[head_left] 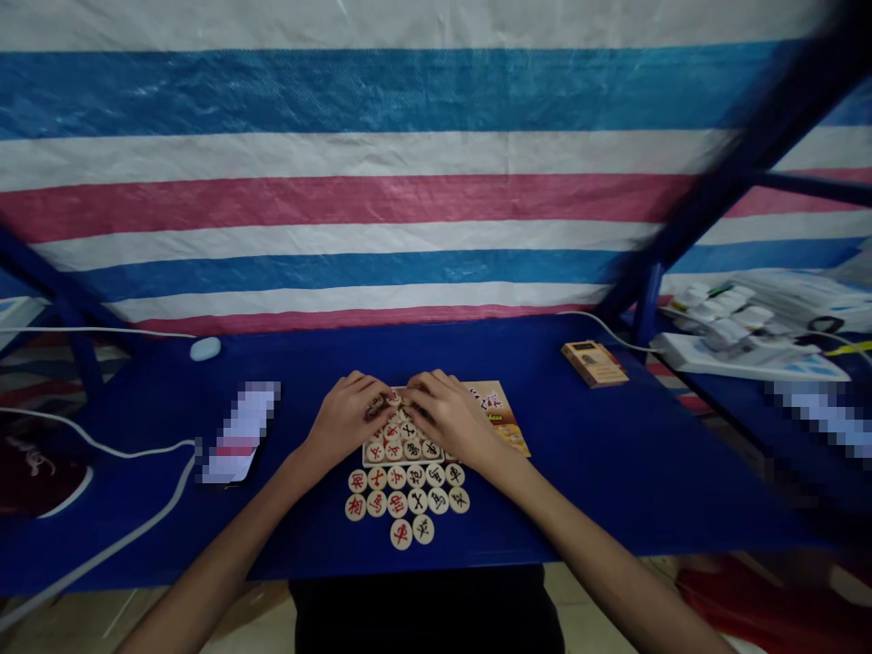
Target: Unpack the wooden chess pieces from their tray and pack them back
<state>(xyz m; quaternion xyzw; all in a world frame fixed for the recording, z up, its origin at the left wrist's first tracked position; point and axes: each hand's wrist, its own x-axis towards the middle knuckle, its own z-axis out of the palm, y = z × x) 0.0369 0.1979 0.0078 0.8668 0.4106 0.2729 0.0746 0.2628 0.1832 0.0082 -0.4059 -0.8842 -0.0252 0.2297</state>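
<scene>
Both hands, left (346,413) and right (450,413), curl narrowly over xiangqi pieces (411,450) in a shallow tray (403,463), any pinch indeterminable; the discs appear light, rigid, possibly slippery, best taken by opposite rims.

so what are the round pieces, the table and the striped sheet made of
Pieces: probably wood or plastic, pale and smooth-looking, with red or black characters.
Table: dark blue, flat and even, perhaps painted or covered; what lies beneath can't be told.
Striped sheet: likely woven plastic, slightly shiny, with creases and a fine weave.
</scene>
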